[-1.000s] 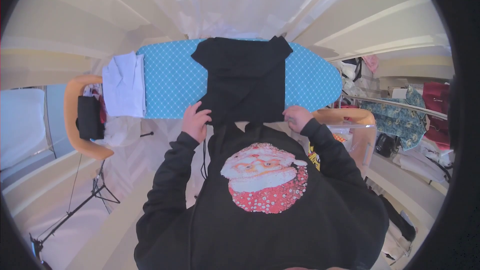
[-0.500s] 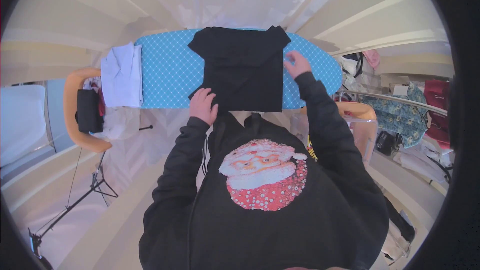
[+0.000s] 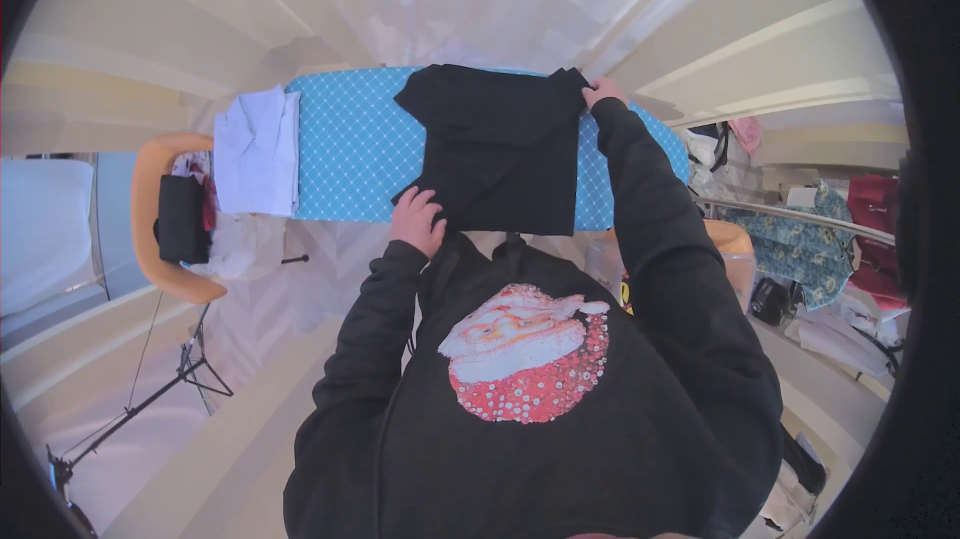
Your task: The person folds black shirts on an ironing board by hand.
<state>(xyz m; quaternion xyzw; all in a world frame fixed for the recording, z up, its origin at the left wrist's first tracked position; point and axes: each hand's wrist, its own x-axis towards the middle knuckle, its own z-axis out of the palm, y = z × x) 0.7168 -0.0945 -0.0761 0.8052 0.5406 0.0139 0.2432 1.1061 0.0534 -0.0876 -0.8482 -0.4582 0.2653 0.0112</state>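
Left hand [image 3: 417, 222], fingers spread, is touching the black short-sleeved cloth shirt [image 3: 502, 154]; right hand [image 3: 605, 94], grip unclear, is risking creases if tugging.

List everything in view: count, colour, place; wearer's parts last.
Top: one, black, across the board's middle.
Ironing board: one, blue with white grid, centre.
Folded shirt: one, pale lavender, board's left end.
Chairs: two, orange, left and right of centre.
Dark bundle: one, black, on left chair.
Stand: one, black, lower left.
Rail: one, grey, right.
Patterned garment: one, teal, right.
Red garment: one, dark red, far right.
Drapes: uncounted, whitish, behind the board.
Other clutter: uncounted, mixed colours, right.
Hoodie: one, black, on the wearer.
Left grip: one, bare, top's near left corner.
Right grip: one, bare, top's far right corner.
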